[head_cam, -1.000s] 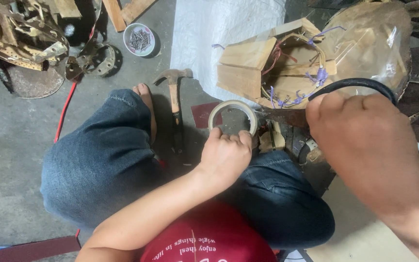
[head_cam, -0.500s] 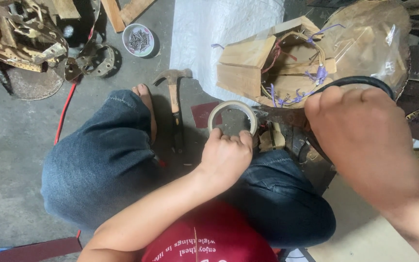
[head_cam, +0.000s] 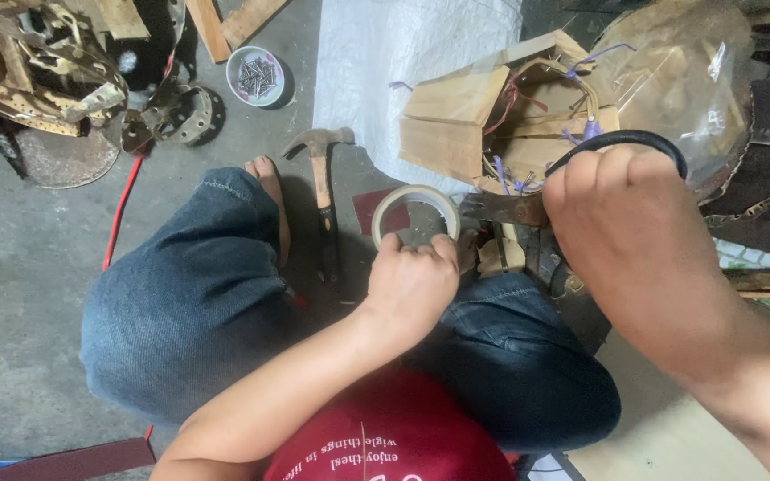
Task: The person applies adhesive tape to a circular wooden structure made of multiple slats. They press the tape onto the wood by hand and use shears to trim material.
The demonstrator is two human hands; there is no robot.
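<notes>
Pale tape roll [head_cam: 416, 212], gripped at its lower rim by my left hand [head_cam: 413, 285] over the floor, unmoved; right hand [head_cam: 643, 240] clenched on black ring [head_cam: 621, 142], barely shifted.

left hand [head_cam: 412, 283] fingers curled, right hand [head_cam: 643, 245] fisted

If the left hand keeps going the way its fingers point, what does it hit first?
The left hand already grips the tape roll; beyond that, probably the wooden birdhouse-like box, though depth is unclear.
</notes>
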